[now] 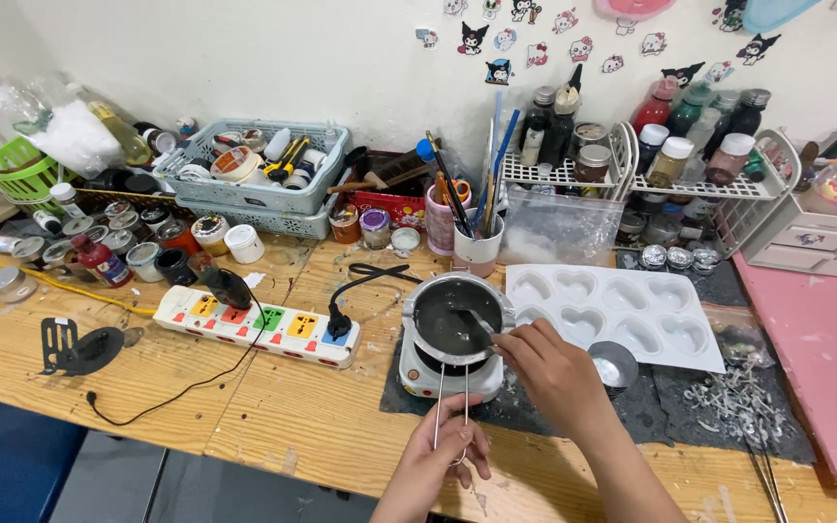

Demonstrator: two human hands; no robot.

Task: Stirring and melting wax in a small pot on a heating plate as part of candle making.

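A small metal pot (452, 320) of dark liquid sits on a little white hot plate (423, 373) near the table's front edge. My left hand (435, 465) grips the pot's wire loop handle (450, 407), which sticks out toward me. My right hand (546, 366) pinches a thin metal stirrer (478, 321) whose tip dips into the liquid. Just right of the pot lies a white mould (617, 315) with heart-shaped cavities.
A multicoloured power strip (259, 324) with black plugs lies left of the hot plate. Jars, baskets of supplies, a cup of brushes (477, 237) and wire racks of bottles line the back wall. Loose wick tabs (738, 402) lie at the right, beside a pink mat (821, 358).
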